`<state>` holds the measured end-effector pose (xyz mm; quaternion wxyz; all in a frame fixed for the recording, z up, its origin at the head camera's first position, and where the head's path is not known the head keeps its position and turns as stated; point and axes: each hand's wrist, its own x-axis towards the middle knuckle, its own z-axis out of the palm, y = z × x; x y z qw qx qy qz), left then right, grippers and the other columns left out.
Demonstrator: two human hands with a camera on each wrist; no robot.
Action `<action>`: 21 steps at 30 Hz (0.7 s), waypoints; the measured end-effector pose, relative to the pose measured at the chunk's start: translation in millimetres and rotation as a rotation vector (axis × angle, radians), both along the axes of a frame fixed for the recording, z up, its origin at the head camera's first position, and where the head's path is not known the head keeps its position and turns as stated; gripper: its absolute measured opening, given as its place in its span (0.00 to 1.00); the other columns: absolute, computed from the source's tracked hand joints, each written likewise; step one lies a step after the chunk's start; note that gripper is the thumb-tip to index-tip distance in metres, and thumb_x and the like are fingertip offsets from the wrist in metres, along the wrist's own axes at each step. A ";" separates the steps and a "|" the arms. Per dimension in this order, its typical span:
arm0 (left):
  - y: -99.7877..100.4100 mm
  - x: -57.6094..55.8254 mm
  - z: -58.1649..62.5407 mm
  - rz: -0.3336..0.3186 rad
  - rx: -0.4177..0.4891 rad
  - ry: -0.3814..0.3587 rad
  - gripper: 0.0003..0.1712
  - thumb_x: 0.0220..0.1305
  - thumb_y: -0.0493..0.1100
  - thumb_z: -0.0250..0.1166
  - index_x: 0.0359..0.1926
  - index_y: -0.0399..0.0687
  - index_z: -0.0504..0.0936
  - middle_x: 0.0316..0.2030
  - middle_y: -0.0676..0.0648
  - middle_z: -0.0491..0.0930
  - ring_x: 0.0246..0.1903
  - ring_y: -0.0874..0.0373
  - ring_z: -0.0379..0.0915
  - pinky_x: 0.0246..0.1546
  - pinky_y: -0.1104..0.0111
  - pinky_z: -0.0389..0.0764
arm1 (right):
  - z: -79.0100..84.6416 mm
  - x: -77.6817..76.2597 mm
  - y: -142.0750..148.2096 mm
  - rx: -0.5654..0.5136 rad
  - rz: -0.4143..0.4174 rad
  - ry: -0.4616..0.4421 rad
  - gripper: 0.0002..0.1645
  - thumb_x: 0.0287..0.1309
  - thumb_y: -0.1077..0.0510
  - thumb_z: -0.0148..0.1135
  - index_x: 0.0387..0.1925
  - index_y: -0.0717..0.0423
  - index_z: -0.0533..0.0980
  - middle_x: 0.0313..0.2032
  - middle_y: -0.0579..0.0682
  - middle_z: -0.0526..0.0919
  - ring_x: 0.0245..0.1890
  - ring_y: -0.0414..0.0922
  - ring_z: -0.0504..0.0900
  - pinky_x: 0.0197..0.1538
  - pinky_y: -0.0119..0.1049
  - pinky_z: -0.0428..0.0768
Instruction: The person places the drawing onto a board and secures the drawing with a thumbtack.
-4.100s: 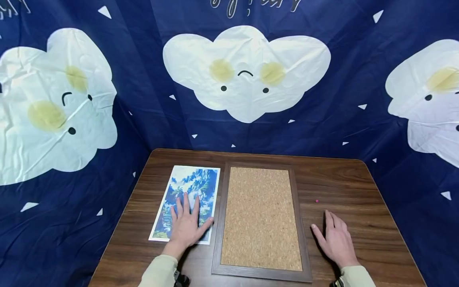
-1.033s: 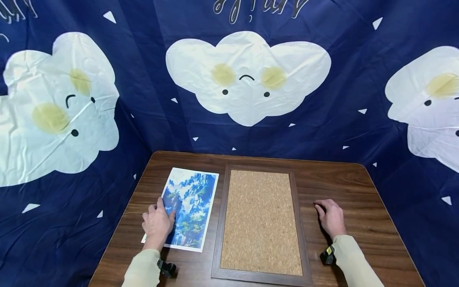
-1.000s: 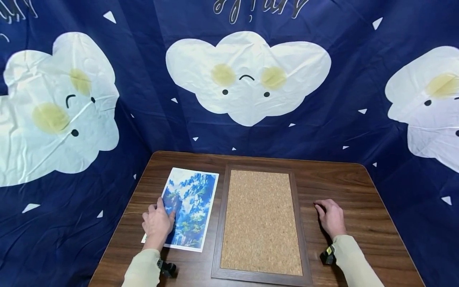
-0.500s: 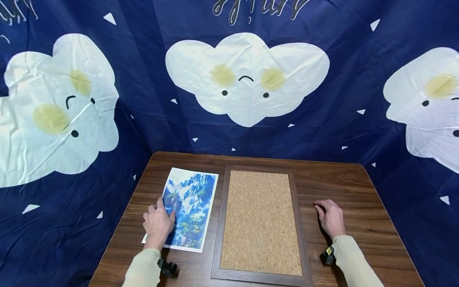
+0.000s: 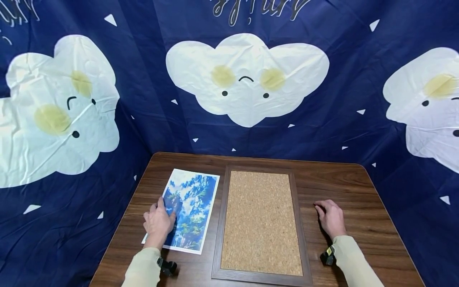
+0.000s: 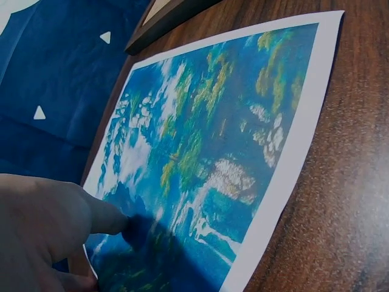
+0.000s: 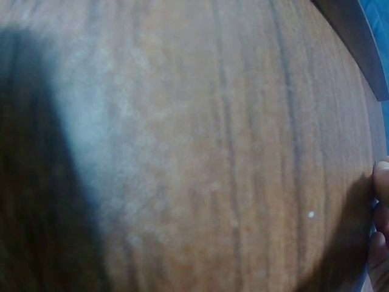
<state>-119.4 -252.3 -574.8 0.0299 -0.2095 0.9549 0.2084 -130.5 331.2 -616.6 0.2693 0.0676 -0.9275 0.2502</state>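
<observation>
A blue landscape print (image 5: 196, 211) with white borders lies on the left of the table. My left hand (image 5: 157, 223) pinches its left edge, thumb on the picture and the other fingers at the border; the left wrist view shows the thumb (image 6: 108, 216) pressing the printed side. To the right, my right hand (image 5: 331, 218) rests low over the wood, thumb and index finger together where a small pink dot, perhaps a pin, lay earlier. A tiny dark tip shows at these fingertips (image 7: 381, 179); the pink part is hidden. Between the hands lies a framed cork board (image 5: 261, 223).
The brown wooden table (image 5: 344, 179) has a rounded back edge against a navy curtain (image 5: 136, 87) printed with white clouds. Curtain also hangs along the left and right sides. The board's raised frame (image 5: 217, 239) runs close beside the print.
Since the oldest frame my left hand has shifted from flat on the print to its left edge, and the print has turned slightly. My right hand moved onto the pink dot. Lately both hold still.
</observation>
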 end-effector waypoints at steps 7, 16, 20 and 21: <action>-1.6 -1.5 -0.7 -0.001 0.012 -0.009 0.49 0.69 0.47 0.68 0.81 0.36 0.53 0.74 0.26 0.58 0.62 0.21 0.58 0.56 0.30 0.69 | -0.4 -0.1 -0.3 -0.007 -0.006 -0.008 0.08 0.52 0.75 0.74 0.35 0.65 0.86 0.33 0.59 0.87 0.36 0.60 0.86 0.43 0.56 0.79; -3.5 -1.2 -0.1 0.015 0.032 0.022 0.50 0.66 0.46 0.71 0.80 0.38 0.55 0.72 0.26 0.59 0.62 0.21 0.57 0.54 0.31 0.67 | 3.4 0.7 -2.0 -0.007 -0.009 -0.026 0.08 0.53 0.75 0.73 0.35 0.65 0.87 0.33 0.59 0.87 0.37 0.60 0.87 0.43 0.57 0.80; -4.4 -1.3 0.1 0.018 0.028 0.030 0.50 0.65 0.45 0.72 0.79 0.38 0.56 0.70 0.25 0.60 0.62 0.21 0.59 0.55 0.31 0.68 | 3.5 1.0 -1.3 -0.001 -0.010 -0.034 0.08 0.54 0.75 0.74 0.35 0.65 0.87 0.33 0.59 0.87 0.37 0.60 0.87 0.43 0.57 0.81; -4.9 -1.2 0.3 0.019 0.025 0.034 0.50 0.64 0.45 0.73 0.79 0.38 0.57 0.69 0.24 0.61 0.61 0.21 0.59 0.55 0.31 0.69 | 3.4 1.1 -1.0 -0.001 -0.009 -0.035 0.08 0.54 0.75 0.74 0.35 0.65 0.87 0.33 0.59 0.87 0.37 0.60 0.87 0.43 0.58 0.81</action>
